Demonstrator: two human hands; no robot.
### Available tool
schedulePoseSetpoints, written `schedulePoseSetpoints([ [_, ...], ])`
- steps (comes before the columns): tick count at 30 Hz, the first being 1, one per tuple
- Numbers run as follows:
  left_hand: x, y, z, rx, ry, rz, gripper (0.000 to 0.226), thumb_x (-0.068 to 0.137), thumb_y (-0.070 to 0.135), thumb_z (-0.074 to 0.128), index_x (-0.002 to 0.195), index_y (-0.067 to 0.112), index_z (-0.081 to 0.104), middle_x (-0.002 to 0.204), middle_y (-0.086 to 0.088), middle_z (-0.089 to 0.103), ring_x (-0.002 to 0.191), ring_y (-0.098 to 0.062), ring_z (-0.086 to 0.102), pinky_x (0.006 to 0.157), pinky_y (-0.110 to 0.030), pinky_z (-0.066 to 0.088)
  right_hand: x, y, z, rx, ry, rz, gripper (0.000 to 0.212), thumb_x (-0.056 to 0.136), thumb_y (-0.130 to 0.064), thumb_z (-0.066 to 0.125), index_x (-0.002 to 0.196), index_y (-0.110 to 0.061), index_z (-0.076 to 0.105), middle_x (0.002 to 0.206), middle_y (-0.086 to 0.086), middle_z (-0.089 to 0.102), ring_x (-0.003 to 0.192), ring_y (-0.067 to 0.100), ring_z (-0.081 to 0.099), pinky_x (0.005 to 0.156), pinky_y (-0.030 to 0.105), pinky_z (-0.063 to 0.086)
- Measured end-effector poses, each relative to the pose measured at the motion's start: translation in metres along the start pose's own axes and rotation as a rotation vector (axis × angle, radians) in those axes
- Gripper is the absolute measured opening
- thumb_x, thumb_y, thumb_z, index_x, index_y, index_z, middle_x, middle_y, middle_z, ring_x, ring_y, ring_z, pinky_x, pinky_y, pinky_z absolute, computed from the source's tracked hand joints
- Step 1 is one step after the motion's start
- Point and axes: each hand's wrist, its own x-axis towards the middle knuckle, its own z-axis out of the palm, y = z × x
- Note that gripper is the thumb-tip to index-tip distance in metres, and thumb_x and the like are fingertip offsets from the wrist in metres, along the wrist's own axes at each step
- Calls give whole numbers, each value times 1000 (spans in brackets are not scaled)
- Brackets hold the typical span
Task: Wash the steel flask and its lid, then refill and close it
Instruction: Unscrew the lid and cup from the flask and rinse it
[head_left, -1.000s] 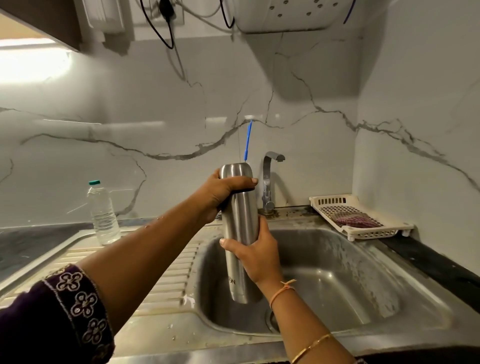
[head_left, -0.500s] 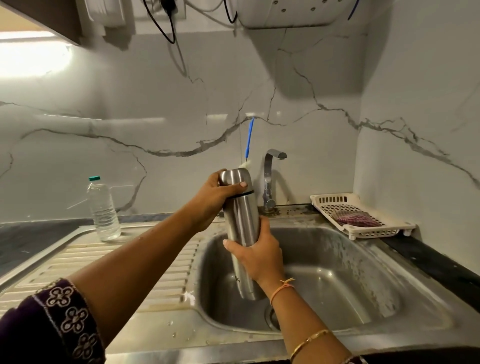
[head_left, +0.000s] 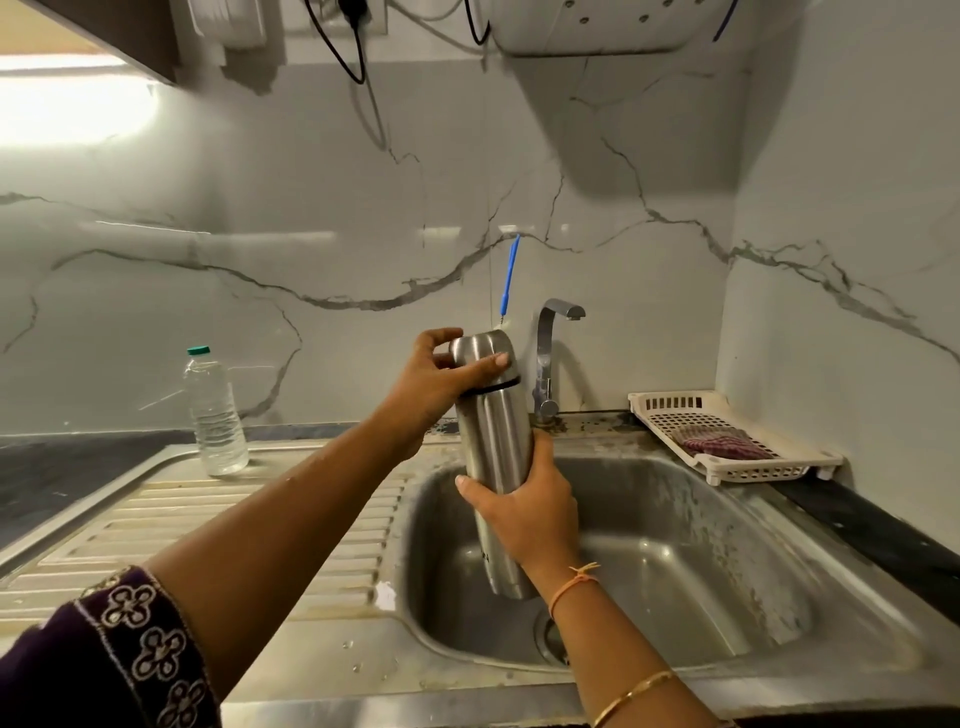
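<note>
The steel flask (head_left: 496, 447) stands nearly upright in the air above the steel sink basin (head_left: 691, 561), its top leaning slightly left. My right hand (head_left: 524, 512) grips its body from the right side, about halfway down. The steel lid (head_left: 483, 349) sits on top of the flask, with a black ring showing just under it. My left hand (head_left: 436, 379) grips the lid, thumb across its front and fingers curled behind it. The flask's bottom hangs inside the basin, above the drain.
The tap (head_left: 550, 358) rises just behind and right of the flask, no water running. A plastic water bottle (head_left: 214, 415) stands on the ribbed drainboard (head_left: 208, 525) at left. A cream rack (head_left: 727, 436) with a cloth sits at right by the wall.
My left hand has turned on the lid, and a black ring now shows between lid and flask body. The flask stays in about the same place over the basin.
</note>
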Motion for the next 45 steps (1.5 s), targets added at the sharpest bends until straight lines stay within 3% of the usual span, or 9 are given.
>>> schedulePoseSetpoints([
  [3, 1, -4, 3, 34, -24, 4, 87, 68, 43, 73, 139, 30, 26, 125, -4, 42, 106, -20, 53, 89, -32, 47, -2, -1, 2, 26, -47, -4, 72, 68, -48, 79, 127, -26, 43, 95, -12, 60, 81, 6, 62, 68, 13, 47],
  [9, 3, -1, -8, -92, -159, -8, 57, 90, 9, 58, 140, 24, 37, 126, -10, 52, 107, -20, 56, 103, -41, 44, 0, 4, 1, 39, -52, 40, 73, 67, -48, 79, 126, -25, 43, 98, -8, 62, 81, 9, 64, 67, 14, 48],
  [14, 5, -2, -4, 99, -66, 4, 96, 65, 35, 76, 143, 29, 21, 130, -7, 42, 113, -22, 51, 93, -32, 44, 1, 4, 2, 16, -52, 27, 73, 66, -49, 79, 125, -25, 44, 99, -6, 64, 82, 11, 65, 72, 22, 53],
  [18, 5, -2, -8, -19, -220, -51, 80, 82, 9, 67, 146, 24, 23, 134, -12, 42, 115, -25, 51, 87, -28, 49, 1, 6, 2, -11, -55, 20, 73, 66, -50, 79, 126, -25, 44, 99, -6, 64, 81, 9, 65, 71, 21, 53],
  [22, 12, -6, -10, -67, 44, -62, 72, 70, 24, 77, 132, 18, 40, 118, -8, 56, 109, -23, 57, 99, -41, 46, 0, 5, 2, -97, -45, -22, 73, 67, -52, 76, 126, -26, 42, 101, -6, 63, 84, 11, 64, 72, 24, 54],
  [28, 20, 6, -34, -145, 297, -66, 53, 76, 39, 74, 114, 17, 44, 95, 6, 54, 91, -8, 51, 94, -30, 39, -2, 7, 5, -104, -91, -33, 76, 68, -51, 77, 129, -24, 40, 106, -5, 62, 85, 9, 61, 72, 20, 52],
  [35, 1, -63, -84, 195, 321, -104, 73, 71, 30, 81, 129, 12, 41, 108, -2, 54, 88, -12, 54, 68, -19, 43, -2, 7, 5, -50, -115, 29, 75, 67, -45, 80, 127, -24, 39, 98, -12, 55, 81, 9, 58, 70, 19, 47],
  [41, -24, -139, -141, 444, 452, -234, 82, 61, 31, 88, 129, 13, 45, 118, -8, 57, 98, -24, 60, 86, -42, 52, 0, 10, 9, -53, -111, 99, 70, 67, -43, 81, 122, -22, 43, 97, -6, 60, 78, 13, 58, 67, 22, 45],
  [45, -30, -161, -161, 550, 459, -234, 82, 64, 24, 87, 134, 12, 44, 129, -15, 39, 110, -31, 52, 100, -42, 45, 1, 9, 12, -69, -122, 104, 68, 68, -39, 81, 122, -21, 43, 95, -7, 58, 76, 11, 55, 57, 11, 38],
])
